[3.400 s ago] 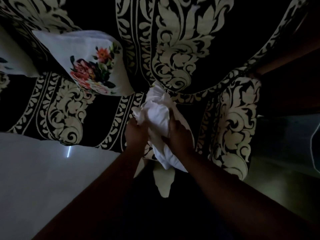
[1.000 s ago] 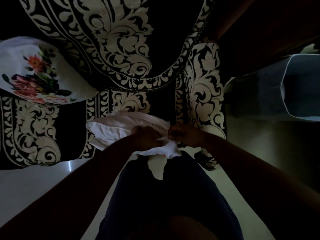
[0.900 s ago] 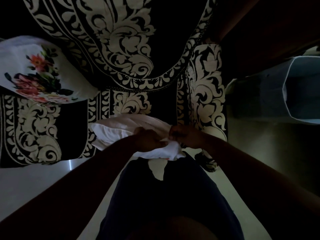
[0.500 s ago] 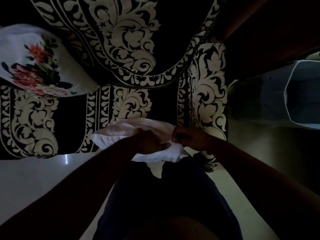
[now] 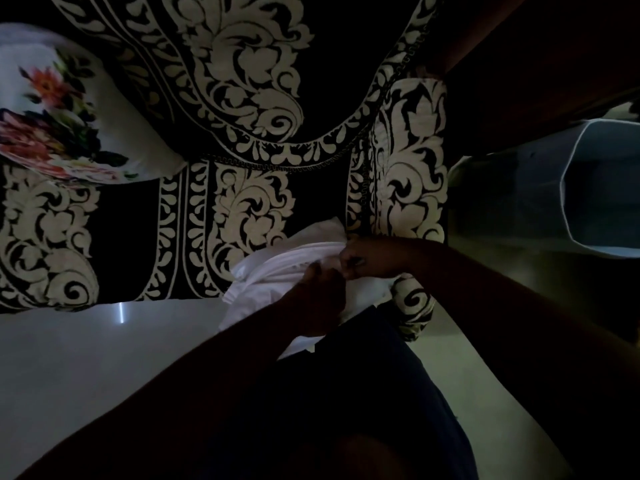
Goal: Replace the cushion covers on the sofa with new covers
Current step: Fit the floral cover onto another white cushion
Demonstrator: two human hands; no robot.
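Flowers in red and pink show on the white cushion (image 5: 69, 109) at the far left, which leans on the sofa (image 5: 242, 98) and is cut off by the picture's edge. Black cloth with big cream swirls covers the sofa. Its arm (image 5: 408, 161) stands to the right of the seat. Pale floor (image 5: 86, 358) lies near the sofa on the left.

At the near edge of the seat lies a white cushion cover (image 5: 277, 271), all bunched up and partly hidden by the hands. The left hand (image 5: 318, 299) reaches in from the lower left, with its fingers curled into the white cloth. Just to its right, the right hand (image 5: 367, 258) comes in from the right and pinches the top edge of the same cloth, fingers together. Both arms are very dark and hard to see. Dark clothing fills the bottom middle.

Far right sits a pale bin (image 5: 588, 188) with its mouth open. It is too dark inside to tell what it holds, and the edge cuts it off
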